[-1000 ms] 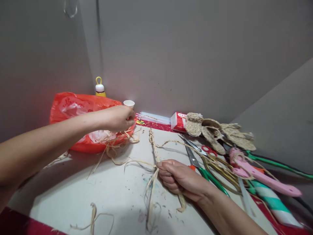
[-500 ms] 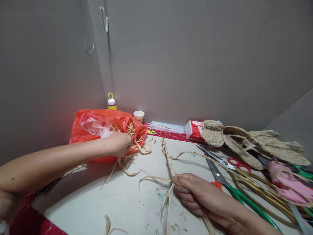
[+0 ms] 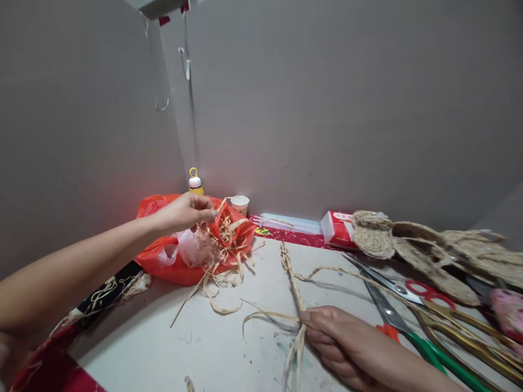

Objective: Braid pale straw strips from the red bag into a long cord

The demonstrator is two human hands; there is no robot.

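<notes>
My right hand [image 3: 341, 340] pinches a braided straw cord [image 3: 291, 275] near its lower end, thumb on top. Loose strands [image 3: 297, 354] fan out below and left of that grip, over the white tabletop [image 3: 163, 356]. Above the mouth of a red plastic bag [image 3: 186, 272], my left hand [image 3: 190, 209] has its fingers pinched together on a thin pale straw strip [image 3: 222, 204]. Tangled dry straw [image 3: 226, 231] fills the bag's opening and spills onto the table.
Behind the bag stand a yellow bottle [image 3: 196, 185] and a paper cup [image 3: 240, 204]. Along the right lie scissors with green handles [image 3: 433, 354], others with red loops [image 3: 429, 291], a tissue pack [image 3: 338, 228] and woven straw sandals [image 3: 417, 256]. A grey wall [image 3: 327, 109] closes the back.
My left hand has risen from inside the bag's straw and now holds a strip above it. My right hand keeps its grip on the braid. The view has shifted slightly.
</notes>
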